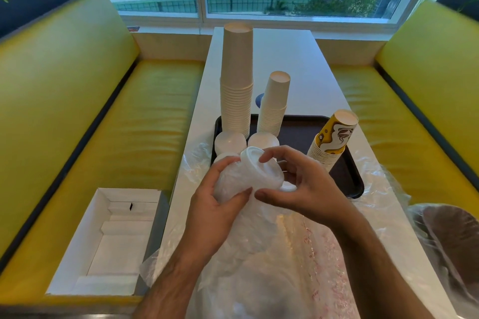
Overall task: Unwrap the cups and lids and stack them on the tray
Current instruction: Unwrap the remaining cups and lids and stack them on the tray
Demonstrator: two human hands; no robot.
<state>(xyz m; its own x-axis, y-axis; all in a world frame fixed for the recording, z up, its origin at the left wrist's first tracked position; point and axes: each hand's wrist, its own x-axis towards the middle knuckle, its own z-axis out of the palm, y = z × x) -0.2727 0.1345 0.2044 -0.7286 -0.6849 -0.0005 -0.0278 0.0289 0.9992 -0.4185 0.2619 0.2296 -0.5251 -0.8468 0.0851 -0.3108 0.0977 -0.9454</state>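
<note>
Gripping wrapped lid stack (248,176): left hand (217,204), right hand (303,184); lid count blurred by plastic.

No text could be read. Red print ran down the clear plastic wrapper (315,254), too blurred to make out. The yellow-patterned paper cups (334,137) bore a drawing but no legible words.

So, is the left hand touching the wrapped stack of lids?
Touching. The head view shows the left hand gripping the wrapped stack of lids, thumb pressed on it.
</note>
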